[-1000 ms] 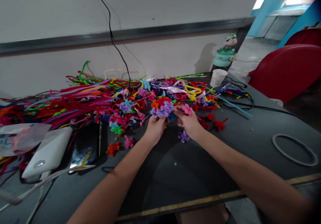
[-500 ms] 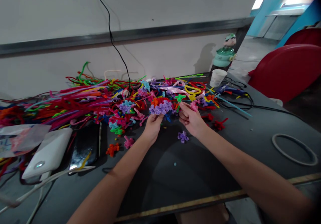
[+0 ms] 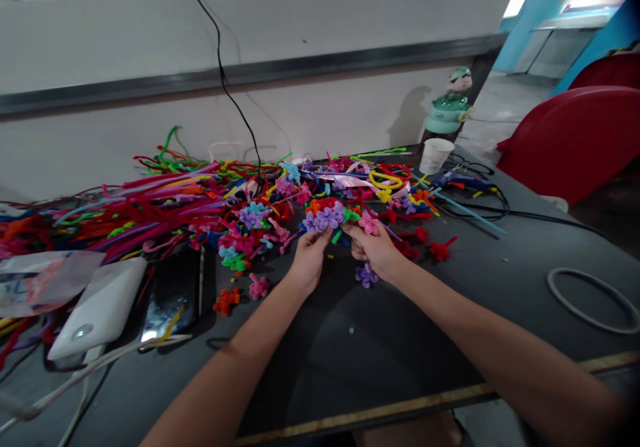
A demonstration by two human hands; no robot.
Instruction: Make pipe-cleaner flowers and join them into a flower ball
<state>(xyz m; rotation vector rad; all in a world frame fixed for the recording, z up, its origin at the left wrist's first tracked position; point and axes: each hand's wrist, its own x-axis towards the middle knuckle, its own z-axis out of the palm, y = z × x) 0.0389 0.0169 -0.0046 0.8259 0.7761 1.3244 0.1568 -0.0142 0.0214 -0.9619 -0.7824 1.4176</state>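
Note:
My left hand [image 3: 309, 260] pinches a bunch of fuzzy flowers, with purple flowers [image 3: 325, 218] in front and orange and red ones behind. Close on its right, my right hand [image 3: 373, 247] is closed on a green flower [image 3: 350, 215], whose green stem points down between the hands. A pink flower [image 3: 369, 224] shows over the right hand's fingers; whether it is held too cannot be told. A loose purple flower [image 3: 367, 275] lies on the table just below the right hand.
Colourful fuzzy stems [image 3: 165, 200] are heaped along the wall. A power bank [image 3: 100, 307] and phone [image 3: 170, 293] lie at left. Orange [image 3: 227, 301], pink [image 3: 259, 287] and red [image 3: 443, 249] flowers lie around. A paper cup [image 3: 436, 156], glue gun [image 3: 463, 181] and ring [image 3: 593, 300] are at right.
My right hand has moved left and slightly down, bringing the green flower against the right side of the bunch. The left hand with the bunch has shifted slightly right.

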